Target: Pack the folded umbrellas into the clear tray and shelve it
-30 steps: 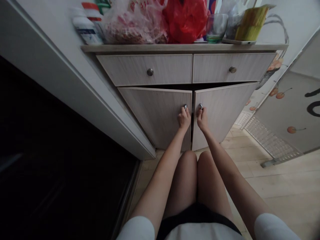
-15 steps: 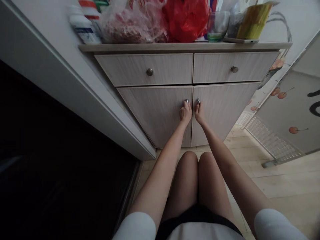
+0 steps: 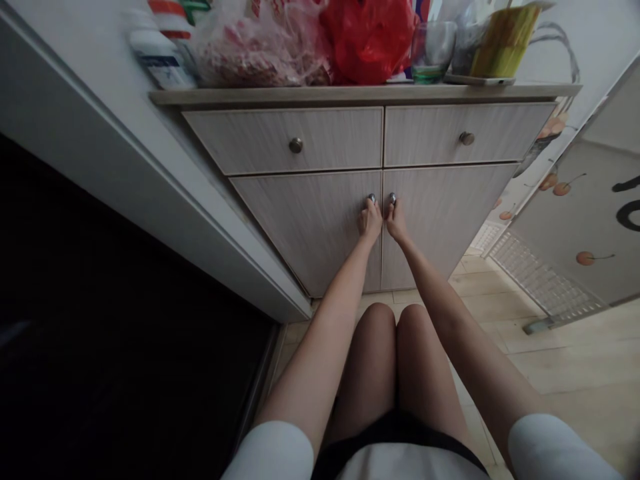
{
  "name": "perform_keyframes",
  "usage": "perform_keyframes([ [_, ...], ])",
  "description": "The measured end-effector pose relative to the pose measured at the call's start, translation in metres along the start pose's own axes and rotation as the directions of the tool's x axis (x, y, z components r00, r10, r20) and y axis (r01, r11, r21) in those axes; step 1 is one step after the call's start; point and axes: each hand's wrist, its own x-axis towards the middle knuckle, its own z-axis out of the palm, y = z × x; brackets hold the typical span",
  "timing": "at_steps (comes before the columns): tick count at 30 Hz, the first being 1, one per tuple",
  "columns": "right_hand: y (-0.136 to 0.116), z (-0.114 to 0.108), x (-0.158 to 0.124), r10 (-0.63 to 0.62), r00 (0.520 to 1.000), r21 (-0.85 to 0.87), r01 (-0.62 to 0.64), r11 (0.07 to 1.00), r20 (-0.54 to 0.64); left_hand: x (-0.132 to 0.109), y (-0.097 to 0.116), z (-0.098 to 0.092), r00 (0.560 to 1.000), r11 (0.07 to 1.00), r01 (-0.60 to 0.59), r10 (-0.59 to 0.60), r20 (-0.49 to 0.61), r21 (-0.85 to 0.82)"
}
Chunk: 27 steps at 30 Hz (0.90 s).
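Note:
A pale wood-grain cabinet (image 3: 300, 97) stands in front of me, with two lower doors meeting at a middle seam. My left hand (image 3: 371, 219) is closed around the round metal knob (image 3: 371, 198) of the left door (image 3: 305, 227). On the right door (image 3: 440, 213), my right hand (image 3: 396, 220) grips the matching knob (image 3: 393, 198). Both doors sit flush with the cabinet front, and the hands are close together on either side of the seam. My fingers partly hide both knobs.
Along the cabinet top are white bottles (image 3: 160, 60), a clear plastic bag (image 3: 255, 50), a red bag (image 3: 370, 40), a glass (image 3: 433, 53) and a yellow container (image 3: 505, 43). A dark doorway (image 3: 110, 320) lies left; a cherry-patterned panel (image 3: 585, 220) stands right.
Both doors have moved slightly inward with my hands on their knobs. The dark gap along their top edges has narrowed to a thin line. My view has shifted slightly.

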Motion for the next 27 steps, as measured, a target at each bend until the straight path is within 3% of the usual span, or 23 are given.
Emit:
perform_keyframes([
  [10,0.0,0.002,0.0,0.018,1.0,-0.035,-0.019,0.999,-0.011,0.003,-0.003,0.005,1.0,0.997,0.004,-0.004,0.003,-0.071],
  [17,-0.014,-0.007,0.001,0.066,0.997,-0.156,-0.059,0.986,0.04,0.003,-0.004,-0.014,0.988,0.996,-0.006,0.02,0.152,-0.093],
  [23,-0.035,-0.019,0.0,0.1,0.994,-0.254,-0.087,0.963,0.039,-0.003,-0.008,-0.026,0.971,0.963,0.049,0.015,0.237,-0.264],
  [27,-0.056,-0.039,-0.008,0.14,0.99,-0.288,-0.131,0.949,0.011,-0.017,-0.023,-0.04,0.984,0.891,0.116,-0.043,0.172,-0.438],
])
